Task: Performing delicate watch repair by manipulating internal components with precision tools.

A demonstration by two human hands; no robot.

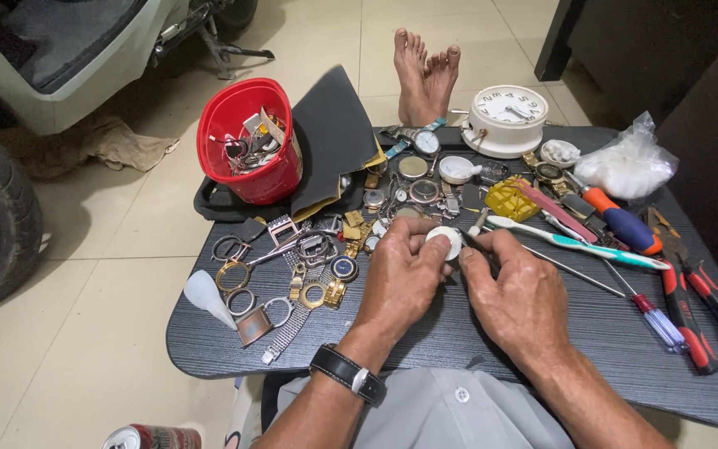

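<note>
Head view: red bucket point(247, 141) holds metal watch parts point(251, 145), near left hand point(400, 278).

Both forearms reach forward, hands close together. The left hand point(400, 278) curls, its fingers point(430, 243) pinched shut; the right hand point(515, 293) lies knuckles-up, fingers bent inward.

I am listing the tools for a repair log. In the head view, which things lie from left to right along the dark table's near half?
White plastic dropper bottle → gold-coloured metal watch ring → left hand pinching a small round white watch part → right hand → red-handled screwdriver with clear tip end → red-handled pliers.
</note>
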